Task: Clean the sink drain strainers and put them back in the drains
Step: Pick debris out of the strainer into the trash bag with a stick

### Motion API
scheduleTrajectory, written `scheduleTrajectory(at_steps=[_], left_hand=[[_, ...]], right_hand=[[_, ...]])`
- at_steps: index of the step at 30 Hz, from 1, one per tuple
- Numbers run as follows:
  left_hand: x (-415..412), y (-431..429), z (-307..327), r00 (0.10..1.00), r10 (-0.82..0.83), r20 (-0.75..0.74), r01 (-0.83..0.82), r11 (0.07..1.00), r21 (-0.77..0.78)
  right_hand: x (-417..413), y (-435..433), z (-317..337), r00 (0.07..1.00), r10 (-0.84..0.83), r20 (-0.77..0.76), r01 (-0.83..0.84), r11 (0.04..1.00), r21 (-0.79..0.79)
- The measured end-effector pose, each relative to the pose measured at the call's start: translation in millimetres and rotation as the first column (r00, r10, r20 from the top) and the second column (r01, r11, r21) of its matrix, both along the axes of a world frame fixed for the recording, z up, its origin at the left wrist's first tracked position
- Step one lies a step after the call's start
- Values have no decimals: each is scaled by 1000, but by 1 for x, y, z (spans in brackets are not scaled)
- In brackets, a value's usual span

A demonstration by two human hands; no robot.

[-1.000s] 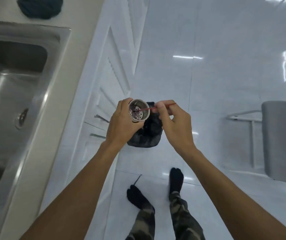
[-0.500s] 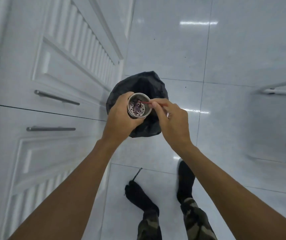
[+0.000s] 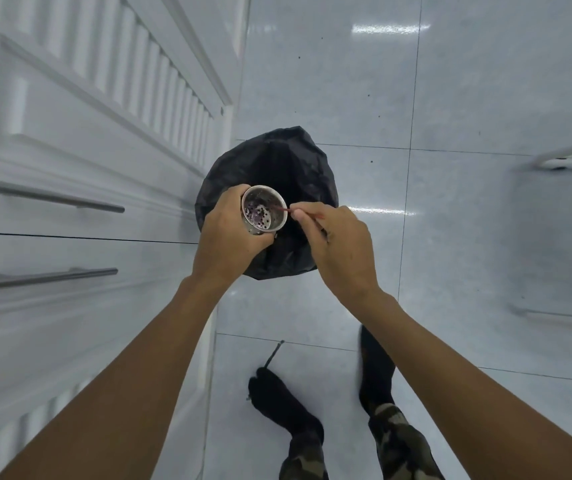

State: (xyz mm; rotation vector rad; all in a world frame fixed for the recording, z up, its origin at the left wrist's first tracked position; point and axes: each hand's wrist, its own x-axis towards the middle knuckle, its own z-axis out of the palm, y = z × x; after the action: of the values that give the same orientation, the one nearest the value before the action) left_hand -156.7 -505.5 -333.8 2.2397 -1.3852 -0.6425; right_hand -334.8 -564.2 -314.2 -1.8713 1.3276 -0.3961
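**Strainer picked clean over bin bag**

A thin red stick [image 3: 286, 210] is pinched by the right hand [image 3: 338, 249], its tip inside the strainer [image 3: 263, 213]. The strainer is gripped by the left hand [image 3: 227, 242] at frame centre, above a black bin bag [image 3: 309, 174] on the tiled floor [image 3: 451, 98].

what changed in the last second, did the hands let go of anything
Nothing was let go. The view swung down off the sink and counter, closing in on the black bin bag. The left hand still grips the strainer over the bag; the right hand keeps the thin red stick poked inside, its tip shifted slightly. Feet stayed planted.
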Motion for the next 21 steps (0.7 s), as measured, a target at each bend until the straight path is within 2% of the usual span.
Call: scheduleTrajectory(at_steps=[4, 8, 13, 17, 21], left_hand=[[4, -2, -4, 1000, -25, -8, 25, 1000, 11], [13, -4, -3, 999, -36, 5, 36, 999, -11], [21, -6, -10, 998, -51, 29, 50, 999, 17], [25, -5, -18, 994, -111, 27, 109, 992, 56], [34, -3, -23, 990, -142, -19, 143, 984, 110]], right_hand=[[13, 7, -6, 995, 95, 13, -96, 995, 40], [17, -3, -14, 995, 49, -83, -46, 998, 31], [21, 8, -15, 999, -10, 47, 8, 999, 40], [23, 3, -24, 992, 105, -75, -98, 991, 89], [23, -4, -29, 1000, 15, -25, -14, 998, 67]])
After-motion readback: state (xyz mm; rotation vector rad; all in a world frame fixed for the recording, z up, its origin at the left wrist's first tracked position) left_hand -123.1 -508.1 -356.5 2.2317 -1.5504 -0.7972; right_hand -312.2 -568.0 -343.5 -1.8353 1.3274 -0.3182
